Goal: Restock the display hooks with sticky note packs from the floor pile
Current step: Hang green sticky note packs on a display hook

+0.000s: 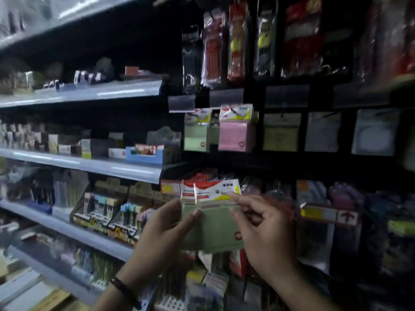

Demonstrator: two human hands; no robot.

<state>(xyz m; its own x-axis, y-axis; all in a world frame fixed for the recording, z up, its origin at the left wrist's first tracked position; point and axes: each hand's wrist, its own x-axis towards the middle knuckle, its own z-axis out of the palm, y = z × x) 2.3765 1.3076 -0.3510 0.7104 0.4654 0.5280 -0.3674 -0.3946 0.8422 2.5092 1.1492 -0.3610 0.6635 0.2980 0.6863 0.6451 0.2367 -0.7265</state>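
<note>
The grey shelf (89, 164) bears a blue carton (143, 154) — blurred boxes (65, 149), probably, left of it; green pack (196, 135) and pink pack (235, 133) hang right of it.

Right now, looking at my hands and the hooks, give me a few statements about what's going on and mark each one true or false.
1. The left hand and the right hand both hold the green sticky note packs. True.
2. On the hook row above, a pink pack hangs just right of a hanging green pack. True.
3. The held packs are already on a hook. False: they are in the hands, below that hook row.
4. The left wrist is bare. False: it wears a dark wristband.
</note>
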